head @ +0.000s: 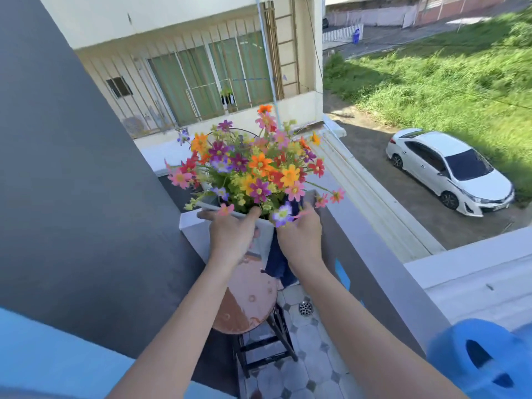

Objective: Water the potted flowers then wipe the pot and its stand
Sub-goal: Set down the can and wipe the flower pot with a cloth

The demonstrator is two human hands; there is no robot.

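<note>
A pale grey square pot [265,240] full of mixed orange, pink, purple and yellow flowers [253,171] is over the far side of a round, worn reddish stool [247,303]. I cannot tell if it rests on the stool. My left hand [230,237] grips the pot's near rim, thumb over the edge. My right hand [300,240] is closed on a dark blue cloth [277,264] and presses it against the pot's right side. The cloth hangs down below my hand.
A blue plastic watering can [483,361] sits at the bottom right by the balcony wall [383,254]. A dark grey wall [72,197] rises on the left. The tiled floor [313,347] has a drain [305,308]. Below are a driveway and a white car [449,171].
</note>
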